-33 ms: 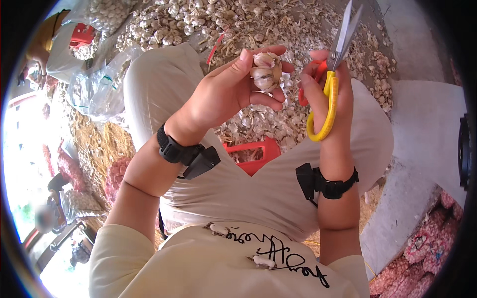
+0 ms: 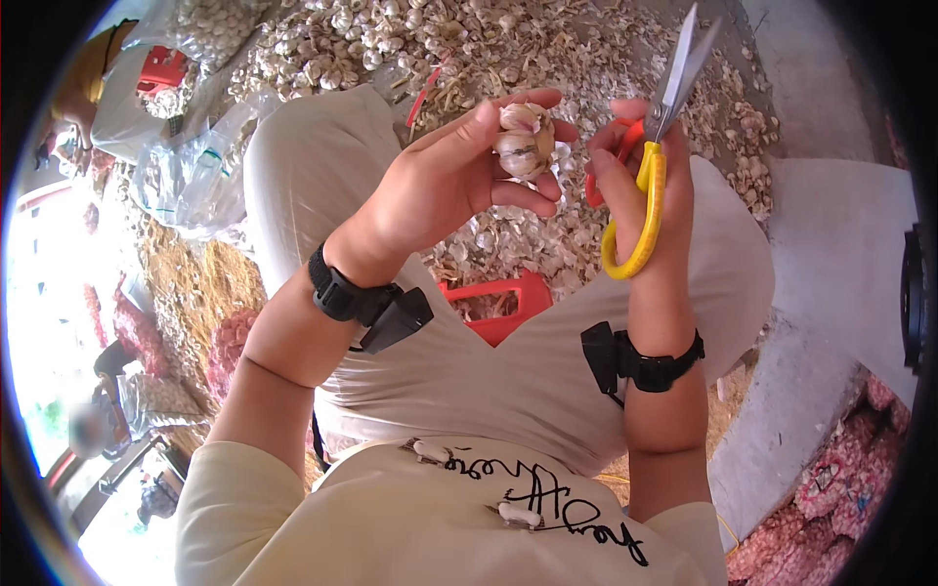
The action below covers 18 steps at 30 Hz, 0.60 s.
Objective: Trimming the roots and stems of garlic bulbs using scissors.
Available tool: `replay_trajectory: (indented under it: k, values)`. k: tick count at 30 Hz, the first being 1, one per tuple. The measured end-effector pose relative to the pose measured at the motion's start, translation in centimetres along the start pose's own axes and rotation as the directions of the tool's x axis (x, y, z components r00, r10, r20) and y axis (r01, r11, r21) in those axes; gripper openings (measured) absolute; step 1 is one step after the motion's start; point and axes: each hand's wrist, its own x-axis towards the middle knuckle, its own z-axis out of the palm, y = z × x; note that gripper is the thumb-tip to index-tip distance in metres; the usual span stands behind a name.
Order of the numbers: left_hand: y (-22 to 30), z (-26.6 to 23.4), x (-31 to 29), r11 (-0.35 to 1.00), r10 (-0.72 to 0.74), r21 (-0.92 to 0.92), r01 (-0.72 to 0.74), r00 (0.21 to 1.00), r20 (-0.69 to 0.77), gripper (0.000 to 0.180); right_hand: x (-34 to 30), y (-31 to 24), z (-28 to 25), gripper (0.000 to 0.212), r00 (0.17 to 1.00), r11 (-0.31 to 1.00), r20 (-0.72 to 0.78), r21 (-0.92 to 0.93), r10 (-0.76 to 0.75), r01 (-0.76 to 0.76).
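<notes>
Two bare hands are raised side by side above a lap in pale beige trousers (image 2: 318, 156), with a gap between them. The left hand (image 2: 440, 176) has its fingers partly spread and curved around a whitish, pink-tinged garlic bulb (image 2: 525, 151), gripping it lightly, with the thumb along its near upper side. That bulb is off the ground, at the fingertips, and does not touch the scissors. The right hand (image 2: 676, 190) closes on metal scissors with one red and one yellow looped handle (image 2: 657, 171); which finger sits in which loop I cannot tell. Their blades (image 2: 674, 88) are slightly parted and point up and away from the bulb. Both forearms wear black straps with boxy black units (image 2: 396, 317). Beyond the knees, a heap of pale garlic bulbs (image 2: 322, 49) spreads along the far edge of the littered ground, mostly toward its far left corner, while loose papery skins (image 2: 518, 239) cover its middle and near edge. Between the thighs shows a bright red plastic object with an opening (image 2: 528, 293). By the ground's left edge is a crumpled clear plastic bag (image 2: 186, 181).
</notes>
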Motion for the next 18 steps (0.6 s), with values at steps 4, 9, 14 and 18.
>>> replay_trajectory:
  k: [4, 9, 14, 18]
  values:
    - [0.0, 0.2, -0.3, 0.963, 0.122, 0.245, -0.108, 0.992, -0.042, 0.062, -0.1, -0.5, 0.4, 0.035, 1.0, 1.0, -0.025, 0.03, 0.001, 0.0]
    - [0.4, -1.1, -0.4, 0.828, 0.334, 0.505, -0.244, 0.938, -0.094, 0.064, -0.5, -0.4, -0.1, 0.038, 0.997, 0.978, 0.069, -0.203, -0.031, 0.044]
    - [1.3, -1.9, -0.6, 0.788, 0.456, 0.539, -0.299, 0.87, -0.185, 0.063, -1.2, 0.3, -0.2, 0.044, 0.985, 0.811, 0.17, -0.57, -0.038, 0.129]
    - [1.6, -1.7, -0.8, 0.762, 0.475, 0.573, -0.303, 0.862, -0.176, 0.064, -1.2, 1.3, 0.3, 0.051, 0.975, 0.818, 0.215, -0.548, -0.061, 0.173]
